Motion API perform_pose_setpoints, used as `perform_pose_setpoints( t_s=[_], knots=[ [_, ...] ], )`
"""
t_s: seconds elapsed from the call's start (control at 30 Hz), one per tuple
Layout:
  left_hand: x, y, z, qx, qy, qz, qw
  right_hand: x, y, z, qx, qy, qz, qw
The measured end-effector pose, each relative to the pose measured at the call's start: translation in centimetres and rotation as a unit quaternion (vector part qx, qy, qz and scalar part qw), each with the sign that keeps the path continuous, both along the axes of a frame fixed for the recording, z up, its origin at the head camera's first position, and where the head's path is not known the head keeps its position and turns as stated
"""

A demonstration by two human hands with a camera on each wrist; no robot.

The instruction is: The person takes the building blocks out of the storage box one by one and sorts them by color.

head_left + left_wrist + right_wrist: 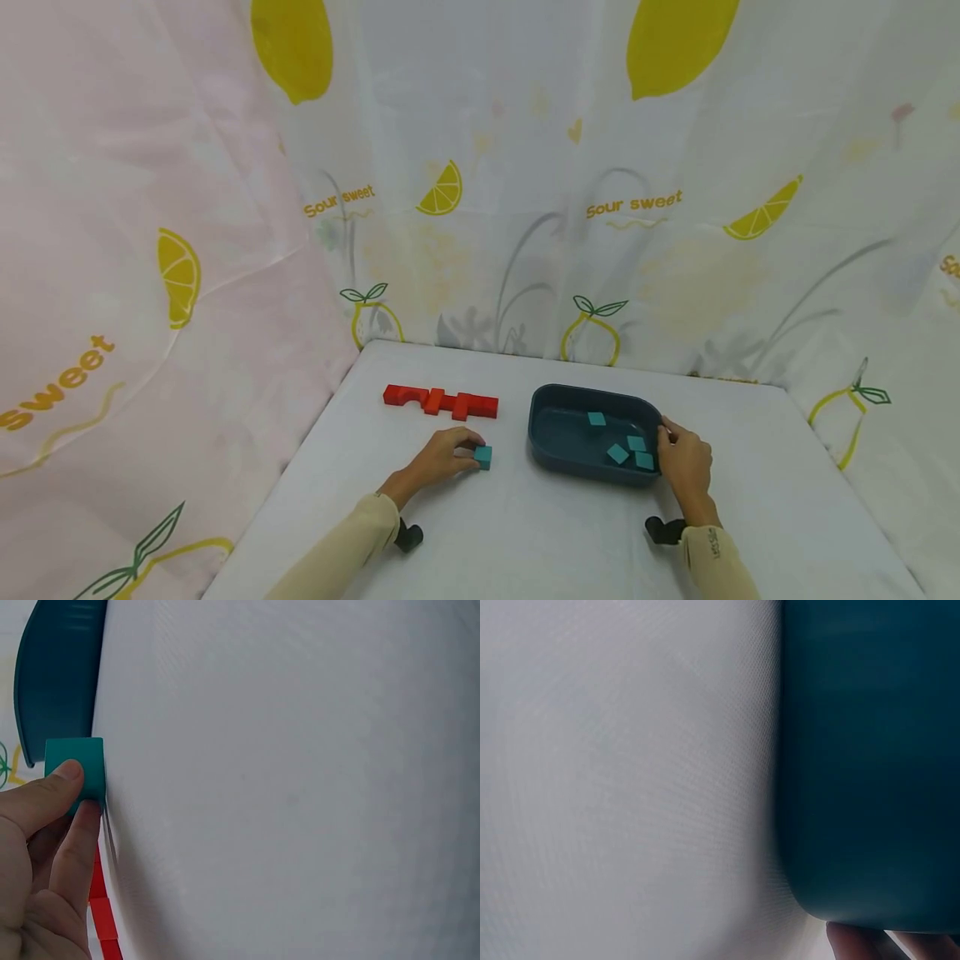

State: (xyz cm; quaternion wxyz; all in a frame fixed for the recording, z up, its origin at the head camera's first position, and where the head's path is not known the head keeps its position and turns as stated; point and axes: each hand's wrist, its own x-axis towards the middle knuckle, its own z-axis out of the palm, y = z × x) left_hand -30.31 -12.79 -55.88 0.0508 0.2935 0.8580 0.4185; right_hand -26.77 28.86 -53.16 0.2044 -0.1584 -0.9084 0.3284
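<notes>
My left hand (442,456) pinches a teal cube (483,457) between thumb and fingers, low over the white table. The left wrist view shows the thumb lying on one face of this cube (88,761) and a fingertip at its lower edge. At the right end of a dark blue tray (592,477), my right hand (686,462) grips the rim. Several teal blocks (617,454) lie inside the tray, mostly toward its right side. In the right wrist view the tray's wall (870,772) hides most of that hand, leaving only some fingers (855,943) showing.
Several red blocks (480,407), one of them arched, stand in a joined row behind my left hand, left of the tray. A white cloth covers the table (525,542). Lemon-print curtains (487,250) hang behind it and on both sides.
</notes>
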Motion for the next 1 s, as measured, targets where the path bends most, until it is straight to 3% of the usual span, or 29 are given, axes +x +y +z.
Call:
perform_pose_setpoints(
  t_s=[0.27,0.47,0.7,1.0],
  knots=[
    [0.1,0.0,0.1,-0.009,0.008,-0.003,0.9999,0.2,0.0,0.0,-0.006,-0.009,-0.003,0.9999],
    [-0.1,0.1,1.1,-0.039,0.011,-0.015,0.9991,0.1,0.0,0.0,-0.008,-0.002,-0.003,1.0000],
    [-1.1,0.9,2.3,0.014,0.024,-0.056,0.9980,0.0,0.1,-0.1,-0.013,-0.003,-0.007,0.9999],
    [-2.5,3.9,4.2,0.029,0.076,-0.085,0.9931,-0.1,0.1,0.0,-0.010,0.002,-0.006,0.9999]
  ],
)
